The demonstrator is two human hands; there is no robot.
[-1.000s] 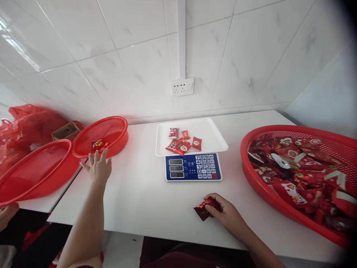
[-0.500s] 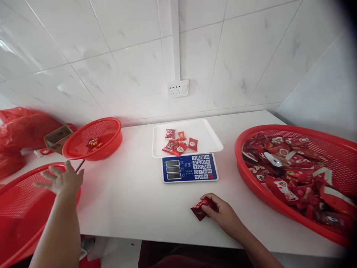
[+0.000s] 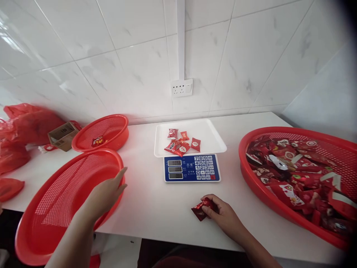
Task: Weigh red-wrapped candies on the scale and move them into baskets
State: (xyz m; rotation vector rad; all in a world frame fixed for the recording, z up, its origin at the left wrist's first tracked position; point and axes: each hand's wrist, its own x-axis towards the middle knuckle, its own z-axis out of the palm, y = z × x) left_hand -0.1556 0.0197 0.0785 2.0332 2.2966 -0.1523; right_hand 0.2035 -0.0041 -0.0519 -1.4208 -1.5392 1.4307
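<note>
My left hand (image 3: 107, 193) reaches across an empty red plastic basket (image 3: 30, 230) at the left, its fingers stretched out over the right rim and the thumb apart from them. My right hand (image 3: 220, 212) holds a dark red candy packet (image 3: 198, 211) between thumb and fingers, just above the white table in front of the scale. That blue-and-white digital scale (image 3: 192, 168) stands at the middle. On its white tray (image 3: 163, 130) lie several small red candy packets (image 3: 195, 144).
A large red basket (image 3: 242, 163) full of red packets stands at the right. Back left is a smaller red basket (image 3: 119, 137) with a few packets, beside a cardboard box (image 3: 63, 137) and red plastic bags (image 3: 36, 124). A tiled wall with a socket (image 3: 182, 88) rises behind.
The empty red basket has shifted right and now sits more over the table. My left hand has moved right and lower with it. My right hand keeps its packet in place.
</note>
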